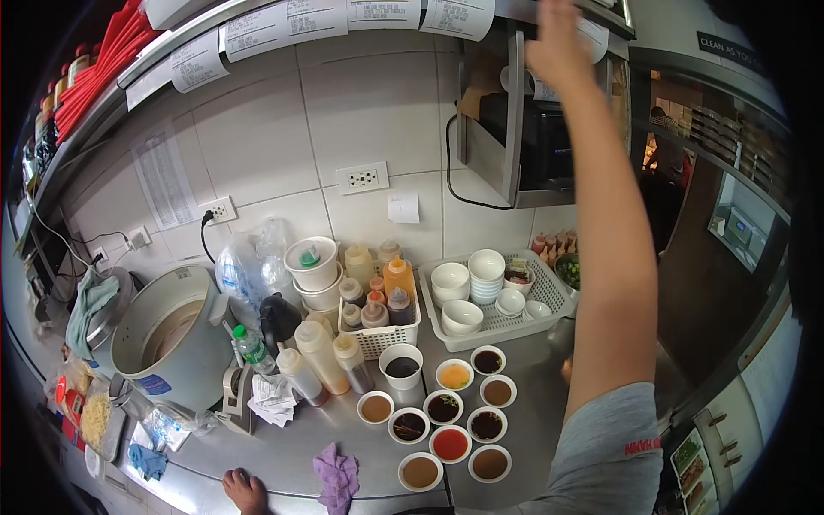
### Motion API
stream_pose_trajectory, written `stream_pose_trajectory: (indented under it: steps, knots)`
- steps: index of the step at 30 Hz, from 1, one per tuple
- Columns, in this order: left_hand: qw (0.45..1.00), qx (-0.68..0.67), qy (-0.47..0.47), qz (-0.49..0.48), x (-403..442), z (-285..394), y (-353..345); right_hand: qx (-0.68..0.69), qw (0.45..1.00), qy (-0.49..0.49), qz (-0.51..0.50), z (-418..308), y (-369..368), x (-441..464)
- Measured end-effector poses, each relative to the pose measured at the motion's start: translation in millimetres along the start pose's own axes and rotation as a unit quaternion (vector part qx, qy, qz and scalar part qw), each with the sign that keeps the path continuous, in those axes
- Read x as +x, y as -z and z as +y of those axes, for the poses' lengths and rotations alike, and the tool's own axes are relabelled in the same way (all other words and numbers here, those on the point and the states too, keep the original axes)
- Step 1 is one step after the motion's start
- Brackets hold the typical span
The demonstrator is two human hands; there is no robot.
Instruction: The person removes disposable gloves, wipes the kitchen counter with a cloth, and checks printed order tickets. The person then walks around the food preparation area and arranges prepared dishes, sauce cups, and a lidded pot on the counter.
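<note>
My left hand (245,492) rests on the near edge of the steel counter (292,463), fingers lying on the metal and holding nothing. Nearby on its right is a crumpled purple cloth (336,479). High at the top right, my right hand (556,43) is raised by the order-slip rail, close to a paper slip (592,39); its fingertips are blurred and cut off by the frame edge. Between my arms stand several small white bowls of sauce, among them a red sauce bowl (451,444), an orange one (454,374) and a dark one (409,425).
A grey perforated tray (446,336) holds stacked white bowls (487,273). Squeeze bottles fill a white basket (390,342), with more bottles (321,356) before it. A large pot (167,335) stands left. Printed order slips (318,19) hang overhead beside a steel wall shelf (513,112).
</note>
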State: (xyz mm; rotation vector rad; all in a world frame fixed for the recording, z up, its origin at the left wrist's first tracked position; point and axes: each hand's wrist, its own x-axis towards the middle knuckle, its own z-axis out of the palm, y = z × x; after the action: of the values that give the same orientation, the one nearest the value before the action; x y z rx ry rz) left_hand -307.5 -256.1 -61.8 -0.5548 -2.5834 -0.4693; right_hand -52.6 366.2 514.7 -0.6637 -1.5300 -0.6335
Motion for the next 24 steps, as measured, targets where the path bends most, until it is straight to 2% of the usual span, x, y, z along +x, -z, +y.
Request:
stream_pose_trajectory:
  steps: [1,2,3,4,7,10,11,14,16,18,24]
  knots:
    - [1.000,-0.003,0.004,-0.005,1,0,-1,0.060,0.972,-0.049,-0.220,-47,41,7]
    - [1.000,-0.005,0.007,-0.012,1,0,0,0.116,0.890,-0.096,-0.430,-88,73,14]
    - [1.000,-0.007,0.009,-0.019,1,0,1,0.083,0.959,-0.047,-0.268,-106,50,3]
    - [1.000,-0.008,0.007,-0.018,0,1,2,0.045,0.994,0.005,-0.097,-113,26,-9]
    - [1.000,-0.010,0.007,-0.015,0,1,5,0.094,0.985,-0.040,-0.137,-117,21,-10]
    - [1.000,-0.013,0.016,-0.021,1,1,4,0.055,0.965,-0.091,-0.239,-114,46,-12]
    - [1.000,-0.013,0.019,-0.021,1,2,4,0.081,0.979,-0.095,-0.161,-102,34,-15]
    - [1.000,-0.012,0.021,-0.020,1,2,4,0.046,0.945,-0.160,-0.283,-83,52,-9]
    - [1.000,-0.011,0.021,-0.015,1,4,5,-0.017,0.993,-0.057,-0.106,-27,-5,-13]
    - [0.999,-0.016,0.023,-0.019,2,3,5,-0.034,0.999,-0.007,-0.018,5,-27,-11]
    - [0.999,-0.011,0.042,-0.024,1,-1,3,-0.003,0.999,-0.005,-0.041,16,-21,-4]
